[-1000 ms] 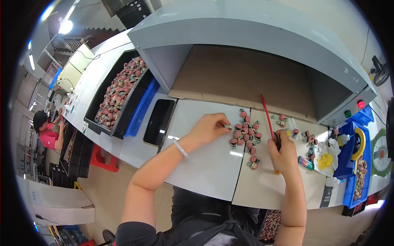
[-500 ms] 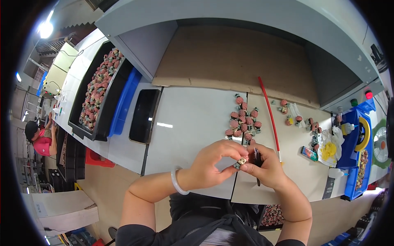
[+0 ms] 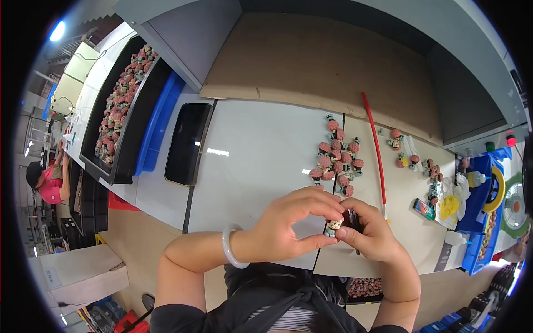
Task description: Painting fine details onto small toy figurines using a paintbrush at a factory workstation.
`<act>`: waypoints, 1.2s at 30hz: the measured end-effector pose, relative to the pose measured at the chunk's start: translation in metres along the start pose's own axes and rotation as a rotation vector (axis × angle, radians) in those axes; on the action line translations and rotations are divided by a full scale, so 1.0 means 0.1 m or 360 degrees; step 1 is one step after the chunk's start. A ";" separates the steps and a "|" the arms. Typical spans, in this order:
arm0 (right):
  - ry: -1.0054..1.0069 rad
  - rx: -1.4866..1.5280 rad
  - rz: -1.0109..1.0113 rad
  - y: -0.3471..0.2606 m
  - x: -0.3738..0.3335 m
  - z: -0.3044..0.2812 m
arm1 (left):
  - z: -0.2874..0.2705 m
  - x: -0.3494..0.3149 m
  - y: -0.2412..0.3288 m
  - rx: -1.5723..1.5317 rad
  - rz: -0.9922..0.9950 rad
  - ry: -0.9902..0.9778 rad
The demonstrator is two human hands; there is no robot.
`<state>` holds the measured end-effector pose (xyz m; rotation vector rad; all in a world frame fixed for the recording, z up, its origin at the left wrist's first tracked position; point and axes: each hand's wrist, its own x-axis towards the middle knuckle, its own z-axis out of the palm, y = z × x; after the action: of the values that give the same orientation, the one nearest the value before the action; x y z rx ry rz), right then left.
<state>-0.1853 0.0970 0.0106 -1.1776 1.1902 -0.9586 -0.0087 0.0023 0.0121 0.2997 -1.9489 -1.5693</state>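
Close to the table's front edge, my left hand pinches a small figurine between thumb and fingers. The figurine has a pink knobbly top, a pale face and a grey-green body, and is upright in my grip. My right hand meets it from the other side, the thumb tip against it. Tucked in my right fingers is a thin dark tool; its kind is mostly hidden. Just beyond my hands lies a cluster of similar pink-topped figurines.
A red-handled brush lies right of the cluster. Leftward are a black phone, a blue tray and a black tray full of figurines. On the right are a white bottle, a blue bin and a fan. A co-worker sits far left.
The whole view has shifted slightly. The figurine has been turned between my fingers, so its face and body now show more plainly. Both hands keep their hold.
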 end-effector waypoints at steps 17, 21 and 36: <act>0.0636 -0.1074 -0.0670 -0.10 -0.01 0.05 | -0.05 -0.02 -0.01 -0.0377 -0.0348 -0.0073; 0.0617 -0.1392 -0.0553 -0.11 -0.02 0.07 | -0.04 -0.04 -0.04 -0.0408 -0.0365 -0.0090; 0.0484 -0.1528 -0.0604 -0.14 -0.02 0.05 | -0.06 -0.01 -0.04 -0.0362 -0.0301 -0.0125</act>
<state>-0.1803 0.0976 0.0248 -2.1240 1.8017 -0.8637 -0.0047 -0.0029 0.0090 0.3396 -1.8200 -1.9326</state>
